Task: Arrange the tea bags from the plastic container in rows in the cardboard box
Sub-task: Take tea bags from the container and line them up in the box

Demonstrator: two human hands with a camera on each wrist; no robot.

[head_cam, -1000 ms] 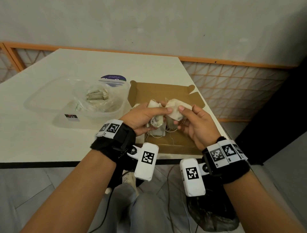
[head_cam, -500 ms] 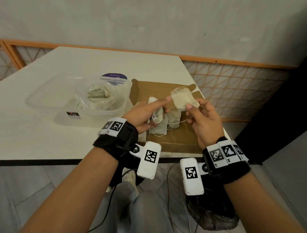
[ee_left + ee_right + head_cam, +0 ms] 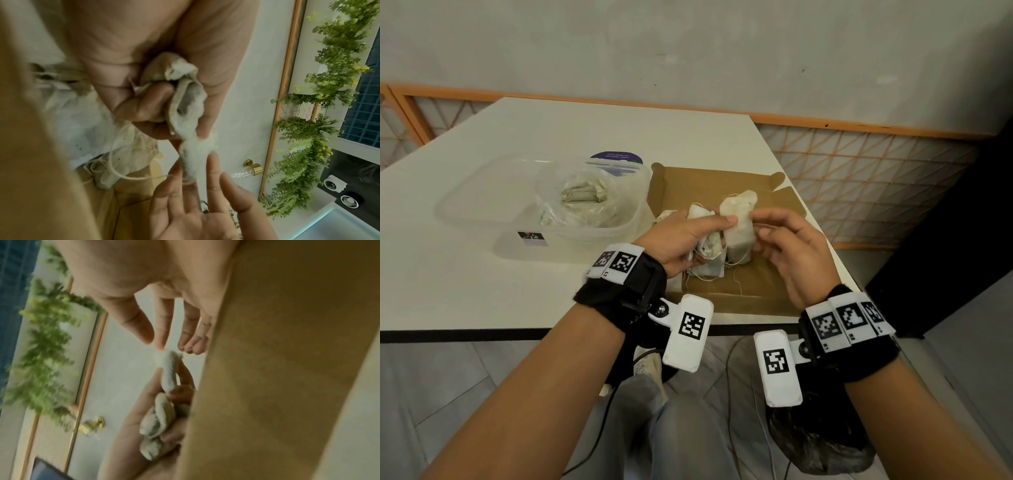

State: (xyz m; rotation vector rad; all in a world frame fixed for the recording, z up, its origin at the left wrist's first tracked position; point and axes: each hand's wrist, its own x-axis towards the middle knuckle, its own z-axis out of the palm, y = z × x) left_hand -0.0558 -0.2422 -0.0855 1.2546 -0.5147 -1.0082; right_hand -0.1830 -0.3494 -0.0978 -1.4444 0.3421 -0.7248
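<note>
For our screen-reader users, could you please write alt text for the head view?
Over an open cardboard box, the left hand grips a bunch of tea bags while the right hand hovers open beside them. A plastic container of more bags sits left.

Black wristbands (image 3: 626, 291) w/ white coded tags; grey trousers (image 3: 654, 428).

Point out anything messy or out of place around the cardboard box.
The tea bags lying in the cardboard box form a loose heap with tangled strings, not rows. The left hand grips a crumpled bunch of bags. Nothing looks spilled or torn.
</note>
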